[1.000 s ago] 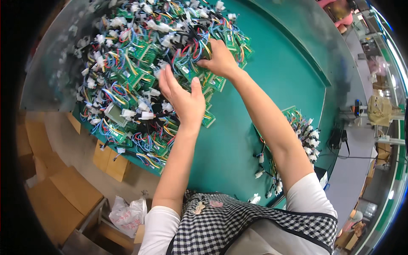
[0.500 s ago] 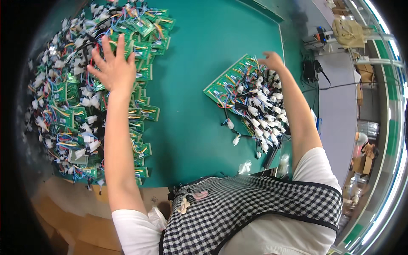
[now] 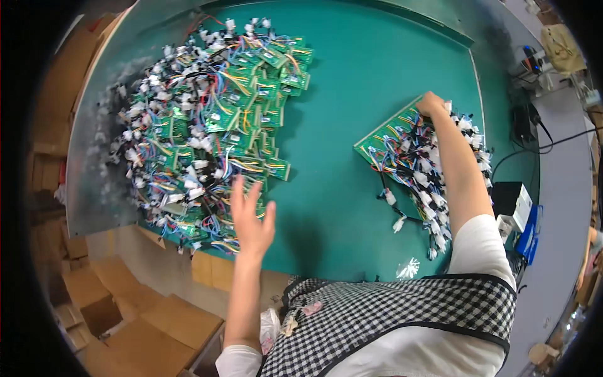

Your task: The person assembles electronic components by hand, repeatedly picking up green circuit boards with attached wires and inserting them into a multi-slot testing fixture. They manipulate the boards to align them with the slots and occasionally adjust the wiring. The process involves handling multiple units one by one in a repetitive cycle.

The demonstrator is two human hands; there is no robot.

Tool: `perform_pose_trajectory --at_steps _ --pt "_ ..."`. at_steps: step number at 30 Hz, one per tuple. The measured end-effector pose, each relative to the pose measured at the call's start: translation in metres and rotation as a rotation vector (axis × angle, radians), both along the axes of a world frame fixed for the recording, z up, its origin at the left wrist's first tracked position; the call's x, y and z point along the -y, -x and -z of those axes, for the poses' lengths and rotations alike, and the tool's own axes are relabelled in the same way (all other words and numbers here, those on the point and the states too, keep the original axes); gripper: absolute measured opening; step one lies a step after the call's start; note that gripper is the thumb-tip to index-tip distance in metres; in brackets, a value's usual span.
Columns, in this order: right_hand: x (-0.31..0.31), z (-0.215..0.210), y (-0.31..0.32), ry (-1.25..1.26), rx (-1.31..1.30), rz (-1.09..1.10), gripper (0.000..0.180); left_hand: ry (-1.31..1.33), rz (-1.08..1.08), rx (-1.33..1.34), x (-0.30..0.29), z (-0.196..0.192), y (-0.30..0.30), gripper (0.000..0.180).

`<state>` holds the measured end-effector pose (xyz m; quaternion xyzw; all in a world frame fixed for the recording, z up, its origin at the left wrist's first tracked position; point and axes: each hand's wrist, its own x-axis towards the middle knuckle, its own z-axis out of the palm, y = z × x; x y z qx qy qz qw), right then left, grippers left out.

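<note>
A large pile of small green circuit boards [image 3: 221, 120] with coloured wires and white connectors covers the left part of the green tabletop. My left hand [image 3: 253, 220] is at the pile's near right edge, fingers spread and holding nothing. On the right lies a wide green circuit board panel [image 3: 384, 139], set at a slant, with many wires. My right hand [image 3: 431, 104] is closed at the panel's far corner, its fingertips partly hidden. White plug connectors [image 3: 422, 179] on black leads bunch together along the panel's right side, partly behind my right forearm.
A small clear plastic bag [image 3: 408, 269] lies by the table's front edge. Metal side walls [image 3: 94, 182] bound the table at the left. Open cardboard boxes [image 3: 151, 327] stand on the floor below. A grey side bench [image 3: 559, 207] on the right carries cables and a black adapter [image 3: 522, 122].
My left hand has come back from the pile's far part toward its near right edge. My right hand has closed at the panel's far corner. The whole view has shifted leftward.
</note>
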<state>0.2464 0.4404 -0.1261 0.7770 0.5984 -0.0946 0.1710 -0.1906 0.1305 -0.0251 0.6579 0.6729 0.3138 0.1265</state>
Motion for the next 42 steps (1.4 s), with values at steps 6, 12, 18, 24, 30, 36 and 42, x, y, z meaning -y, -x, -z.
perform_pose_trajectory --at_steps 6,12,18,24,30,36,42 --pt "0.018 -0.116 0.036 -0.309 -0.240 -0.020 0.038 0.342 0.031 0.526 0.034 0.016 -0.047 0.027" --pt "0.154 -0.264 0.110 -0.691 -0.844 -0.724 0.016 0.757 0.484 1.386 0.014 -0.013 -0.118 0.057" --pt "0.309 -0.288 0.100 -1.069 -0.963 -1.332 0.022 0.624 1.083 2.016 0.010 -0.055 -0.143 0.090" --pt "0.381 -0.217 0.049 -0.496 -0.982 -1.090 0.037 0.602 0.861 1.768 0.066 -0.053 -0.134 0.059" --pt "0.406 -0.199 0.014 -0.171 -1.340 -0.851 0.066 0.438 0.467 1.526 0.120 -0.058 -0.158 0.051" --pt "0.434 -0.161 0.083 -0.590 -0.978 -0.662 0.052 0.271 0.352 1.315 0.157 -0.059 -0.173 0.043" --pt "0.452 -0.132 0.089 -0.906 -1.074 -0.609 0.024 0.326 0.330 1.141 0.181 -0.052 -0.171 0.045"
